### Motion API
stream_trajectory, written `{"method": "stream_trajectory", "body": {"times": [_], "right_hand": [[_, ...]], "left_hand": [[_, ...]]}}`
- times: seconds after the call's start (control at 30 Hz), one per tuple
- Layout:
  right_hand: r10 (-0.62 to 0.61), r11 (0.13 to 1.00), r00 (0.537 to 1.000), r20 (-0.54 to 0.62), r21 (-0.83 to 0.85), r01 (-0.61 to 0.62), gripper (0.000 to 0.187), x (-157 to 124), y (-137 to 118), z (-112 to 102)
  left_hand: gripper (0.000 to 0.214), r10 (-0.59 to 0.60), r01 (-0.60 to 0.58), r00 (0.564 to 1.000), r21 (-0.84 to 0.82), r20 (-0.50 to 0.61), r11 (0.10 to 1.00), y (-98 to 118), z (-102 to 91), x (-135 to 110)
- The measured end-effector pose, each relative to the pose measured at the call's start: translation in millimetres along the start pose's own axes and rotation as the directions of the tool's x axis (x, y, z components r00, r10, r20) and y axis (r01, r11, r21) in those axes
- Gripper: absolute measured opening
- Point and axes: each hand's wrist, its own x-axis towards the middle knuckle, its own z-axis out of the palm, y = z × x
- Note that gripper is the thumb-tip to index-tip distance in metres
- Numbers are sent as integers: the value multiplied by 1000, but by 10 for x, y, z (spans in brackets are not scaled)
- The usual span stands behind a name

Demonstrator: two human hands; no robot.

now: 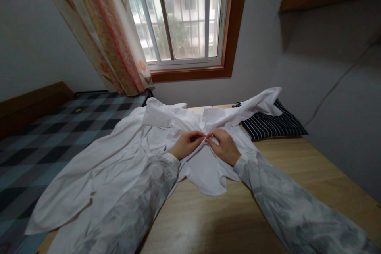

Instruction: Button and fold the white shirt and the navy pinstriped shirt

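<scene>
A white shirt [119, 154] lies spread across a wooden table [226, 214], its collar toward the window and one sleeve stretched to the right. My left hand [187, 143] and my right hand [224, 145] meet at the shirt's front, just below the collar. Both hands are closed in a pinch on the shirt's front edge, fingertips almost touching. Both my arms wear pale grey patterned sleeves.
A dark striped cloth [272, 124] lies at the table's far right, partly under the shirt's sleeve. A bed with a blue and black checked cover [44, 135] stands to the left. A patterned curtain [104, 27] hangs beside the window [181, 16]. Grey walls close the right side.
</scene>
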Motion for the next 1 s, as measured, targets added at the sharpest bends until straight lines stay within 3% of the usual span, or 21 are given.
{"method": "stream_trajectory", "body": {"times": [0.37, 0.63, 1.0], "right_hand": [[0, 997, 1000, -16, -72, -1, 6, -6, -28, 21], [-16, 991, 1000, 1, -133, 16, 11, -22, -30, 50], [-2, 985, 1000, 9, -173, 4, 10, -28, -88, 18]], "left_hand": [[30, 54, -53, 998, -51, 28, 997, 23, 11, -11], [25, 35, -34, 999, 65, -10, 997, -25, 43, -17], [24, 64, -41, 993, 221, -99, 974, 94, 115, -35]]}}
